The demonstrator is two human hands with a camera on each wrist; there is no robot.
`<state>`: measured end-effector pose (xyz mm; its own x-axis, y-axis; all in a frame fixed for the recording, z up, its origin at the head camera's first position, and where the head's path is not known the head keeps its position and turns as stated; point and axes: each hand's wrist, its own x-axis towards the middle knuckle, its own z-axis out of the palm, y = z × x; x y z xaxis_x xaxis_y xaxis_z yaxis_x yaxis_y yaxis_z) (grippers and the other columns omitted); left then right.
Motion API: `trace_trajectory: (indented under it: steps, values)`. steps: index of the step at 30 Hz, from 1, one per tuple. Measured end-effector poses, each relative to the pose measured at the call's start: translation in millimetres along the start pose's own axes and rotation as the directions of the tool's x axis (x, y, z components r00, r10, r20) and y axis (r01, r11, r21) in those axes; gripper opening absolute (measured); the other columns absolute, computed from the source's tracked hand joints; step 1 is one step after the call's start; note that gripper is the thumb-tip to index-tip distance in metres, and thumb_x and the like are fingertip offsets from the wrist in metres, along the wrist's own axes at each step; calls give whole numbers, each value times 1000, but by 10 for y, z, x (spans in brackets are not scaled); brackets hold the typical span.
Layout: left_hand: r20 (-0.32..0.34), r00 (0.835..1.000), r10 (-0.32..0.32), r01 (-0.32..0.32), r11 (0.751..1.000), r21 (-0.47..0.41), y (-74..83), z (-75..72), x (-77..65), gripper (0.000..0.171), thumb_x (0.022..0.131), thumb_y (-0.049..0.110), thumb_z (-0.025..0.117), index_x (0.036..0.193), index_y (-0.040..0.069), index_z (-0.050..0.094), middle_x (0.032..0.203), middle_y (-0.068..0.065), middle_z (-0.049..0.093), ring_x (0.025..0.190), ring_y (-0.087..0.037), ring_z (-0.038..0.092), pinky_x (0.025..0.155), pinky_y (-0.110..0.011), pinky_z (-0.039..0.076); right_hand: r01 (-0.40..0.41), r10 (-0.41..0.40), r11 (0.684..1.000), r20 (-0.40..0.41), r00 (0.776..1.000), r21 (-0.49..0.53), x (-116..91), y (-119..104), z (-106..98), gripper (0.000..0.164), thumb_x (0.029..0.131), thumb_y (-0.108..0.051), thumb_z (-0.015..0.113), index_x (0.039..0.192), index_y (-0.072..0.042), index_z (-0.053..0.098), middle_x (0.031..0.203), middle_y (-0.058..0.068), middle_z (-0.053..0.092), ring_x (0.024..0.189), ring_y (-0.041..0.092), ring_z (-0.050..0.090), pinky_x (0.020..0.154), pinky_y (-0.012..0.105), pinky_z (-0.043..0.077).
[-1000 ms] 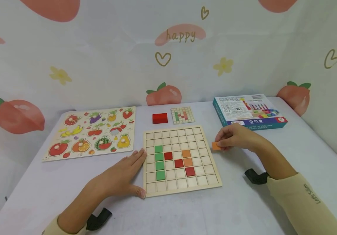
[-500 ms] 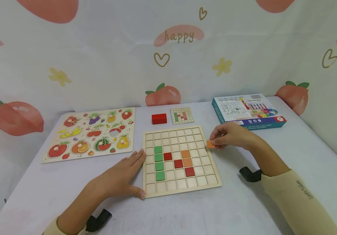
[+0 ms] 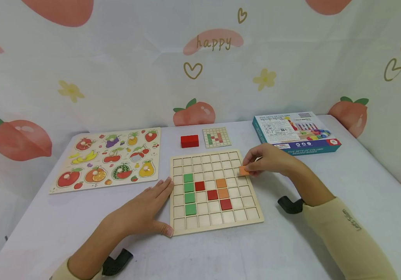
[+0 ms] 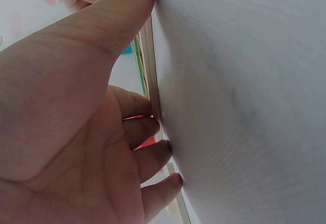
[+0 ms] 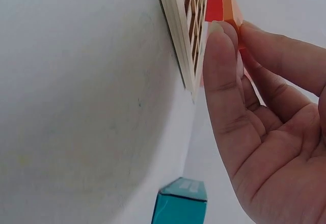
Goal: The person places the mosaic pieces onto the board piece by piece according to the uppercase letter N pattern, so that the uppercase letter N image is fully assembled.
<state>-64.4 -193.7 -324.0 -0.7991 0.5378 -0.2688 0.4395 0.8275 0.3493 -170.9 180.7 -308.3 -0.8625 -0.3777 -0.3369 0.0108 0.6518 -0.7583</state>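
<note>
A wooden grid board (image 3: 204, 221) lies on the white table, with green tiles (image 3: 189, 198), red tiles (image 3: 226, 204) and orange tiles (image 3: 223, 193) set in some of its squares. My left hand (image 3: 139, 212) rests along the board's left edge, fingers extended; in the left wrist view its fingertips (image 4: 162, 155) touch that edge. Between thumb and fingertips my right hand (image 3: 268, 158) pinches an orange tile (image 3: 244, 170), also seen in the right wrist view as an orange tile (image 5: 231, 7). This tile is held just over the board's right border.
A small printed grid card (image 3: 216, 137) and a red block (image 3: 189, 141) lie behind the board. To the left is a fruit puzzle board (image 3: 109, 159). A blue and white box (image 3: 296, 133) stands at the back right, near the right hand.
The right hand has moved left with the orange tile, from beside the board to over its right border. My left hand stays where it was.
</note>
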Motion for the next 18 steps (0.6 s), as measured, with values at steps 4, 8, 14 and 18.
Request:
trace_trajectory:
  steps: [4,8,14,18]
  values:
    - [3,1000,-4,4,1000,2,-3,3,6,128,67,71,75,159,2,20,165,-16,16,150,-37,16,117,-57,22,6,-6,1000,4,1000,7,30,-14,15,15,92,-18,75,99,-5,73,87,8,69,77,23,64,75,32,57]
    - [9,1000,-15,15,1000,-3,0,-4,7,128,67,70,76,159,2,20,166,-15,16,150,-37,15,118,-57,22,31,-32,999,9,999,3,46,-39,28,14,93,-16,73,99,-4,73,87,8,69,77,22,64,74,31,57]
    - [6,1000,-8,8,1000,-7,0,-5,5,127,67,70,76,159,2,21,165,-15,16,150,-37,16,117,-57,22,67,-67,998,23,998,0,84,-71,73,12,93,-13,73,97,-2,73,86,8,68,76,22,63,74,31,58]
    - [0,1000,4,-4,1000,-3,-6,-2,1,127,68,71,75,159,1,21,165,-16,16,150,-38,16,117,-58,22,65,-65,998,33,997,-8,127,-111,108,10,92,-12,73,97,-3,73,87,8,68,75,21,64,73,31,58]
